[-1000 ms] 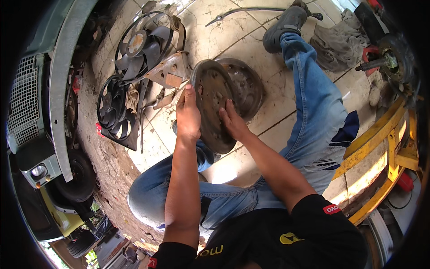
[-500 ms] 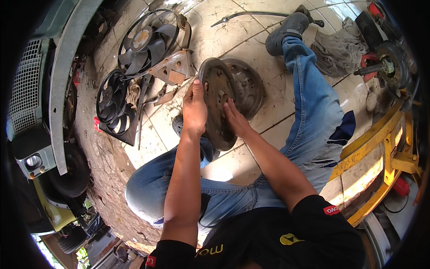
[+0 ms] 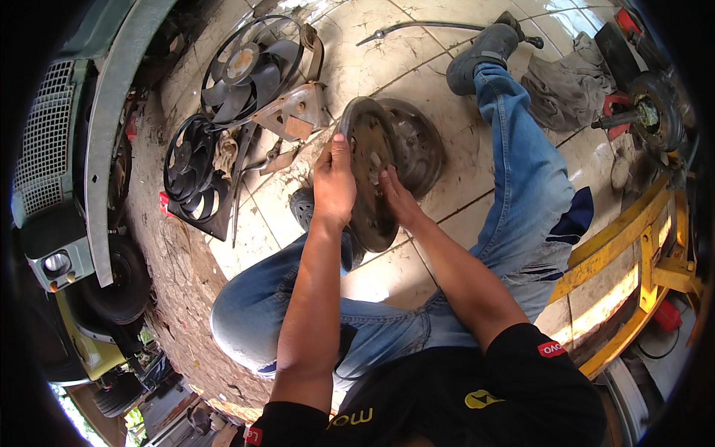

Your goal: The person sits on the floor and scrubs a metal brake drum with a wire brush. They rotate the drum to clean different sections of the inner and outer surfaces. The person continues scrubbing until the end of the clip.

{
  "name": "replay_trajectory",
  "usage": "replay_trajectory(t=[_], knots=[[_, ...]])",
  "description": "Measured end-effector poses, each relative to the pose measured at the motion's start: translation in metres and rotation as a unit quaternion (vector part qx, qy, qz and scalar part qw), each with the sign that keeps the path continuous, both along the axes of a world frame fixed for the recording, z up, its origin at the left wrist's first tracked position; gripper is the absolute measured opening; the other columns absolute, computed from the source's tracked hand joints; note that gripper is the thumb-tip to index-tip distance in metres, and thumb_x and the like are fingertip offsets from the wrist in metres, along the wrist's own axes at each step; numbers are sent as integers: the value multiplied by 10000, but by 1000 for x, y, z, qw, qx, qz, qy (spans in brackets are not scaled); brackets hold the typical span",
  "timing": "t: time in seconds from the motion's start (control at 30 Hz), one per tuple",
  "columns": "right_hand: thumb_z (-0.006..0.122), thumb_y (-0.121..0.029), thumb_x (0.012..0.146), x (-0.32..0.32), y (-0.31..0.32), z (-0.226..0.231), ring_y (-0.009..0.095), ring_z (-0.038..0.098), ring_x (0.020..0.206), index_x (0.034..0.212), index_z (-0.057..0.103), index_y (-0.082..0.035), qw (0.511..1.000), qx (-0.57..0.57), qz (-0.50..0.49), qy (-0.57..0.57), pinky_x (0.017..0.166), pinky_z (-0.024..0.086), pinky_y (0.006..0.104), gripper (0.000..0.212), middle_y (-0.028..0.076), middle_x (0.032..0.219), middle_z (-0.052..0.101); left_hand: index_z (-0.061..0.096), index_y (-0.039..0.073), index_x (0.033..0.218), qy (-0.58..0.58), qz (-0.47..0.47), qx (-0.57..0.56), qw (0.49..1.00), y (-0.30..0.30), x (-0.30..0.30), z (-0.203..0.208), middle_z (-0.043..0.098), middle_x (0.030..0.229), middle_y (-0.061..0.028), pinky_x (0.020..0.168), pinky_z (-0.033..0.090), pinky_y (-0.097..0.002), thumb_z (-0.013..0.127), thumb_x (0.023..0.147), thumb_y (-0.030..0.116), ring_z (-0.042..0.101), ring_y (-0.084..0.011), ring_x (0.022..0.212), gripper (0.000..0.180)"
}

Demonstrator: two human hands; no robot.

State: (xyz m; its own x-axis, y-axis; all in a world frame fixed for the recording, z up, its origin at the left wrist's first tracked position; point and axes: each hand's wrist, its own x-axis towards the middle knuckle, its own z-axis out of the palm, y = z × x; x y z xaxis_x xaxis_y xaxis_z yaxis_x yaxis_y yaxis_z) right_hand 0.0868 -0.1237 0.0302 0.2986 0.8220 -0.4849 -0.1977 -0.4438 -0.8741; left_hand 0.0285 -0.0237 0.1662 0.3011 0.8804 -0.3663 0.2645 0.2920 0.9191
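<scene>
A round, dark, dirty metal plate like a wheel cover (image 3: pixel 371 216) is tilted up on edge between my hands, over the floor in front of my folded leg. My left hand (image 3: pixel 334 182) is closed round its left rim, thumb on top and the other fingers hidden behind. Against the plate's face rests my right hand (image 3: pixel 402 200), fingers together, their tips by a small pale piece (image 3: pixel 375 173) too small to name. Whether that piece is held or part of the plate is unclear. Behind it a second round metal plate (image 3: pixel 423 153) lies on the tiles, partly covered.
Left of the plates are two black cooling fans (image 3: pixel 272 68) (image 3: pixel 186 160) and a metal bracket (image 3: pixel 313 104). A black cable (image 3: pixel 424 24) lies beyond my outstretched foot. To the right are a grey rag (image 3: pixel 562 89), a hub with a shaft (image 3: pixel 652 112) and a yellow metal frame (image 3: pixel 618 238).
My right fingertips have shifted slightly down and right across the plate's face. The whole view has moved a little, and my left hand keeps its hold on the rim.
</scene>
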Motion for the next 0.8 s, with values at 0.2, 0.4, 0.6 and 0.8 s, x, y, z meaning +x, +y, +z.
replay_trajectory(t=[0.2,0.4,0.6,0.8], knots=[[262,-599,999,3,1,-25,335,117,1484,1489,144,101,997,-71,0,27,1198,111,329,862,284,1565,157,563,-76,1249,4,-2,-12,1000,4,7,9,637,1151,-151,911,448,-302,456,1027,422,570,-180,1041,555],[261,-569,1009,1,2,-15,334,115,1485,1486,139,110,999,24,-21,-28,1196,120,334,839,291,1562,157,567,-80,1241,13,-18,-15,1000,7,9,4,640,1149,-153,925,448,-306,450,1028,421,575,-190,1042,556],[266,-674,964,0,3,-8,315,157,1479,1506,121,77,999,33,-38,10,1180,149,317,938,250,1580,155,576,-75,1236,6,-12,-28,1000,2,13,6,643,1144,-150,929,450,-305,451,1032,404,577,-191,1043,535],[285,-623,983,9,-2,5,349,99,1484,1497,102,95,998,-8,2,61,1198,115,343,902,274,1572,141,581,-70,1228,-19,-11,-35,999,6,15,6,640,1152,-143,936,450,-305,447,1034,398,581,-192,1045,524]])
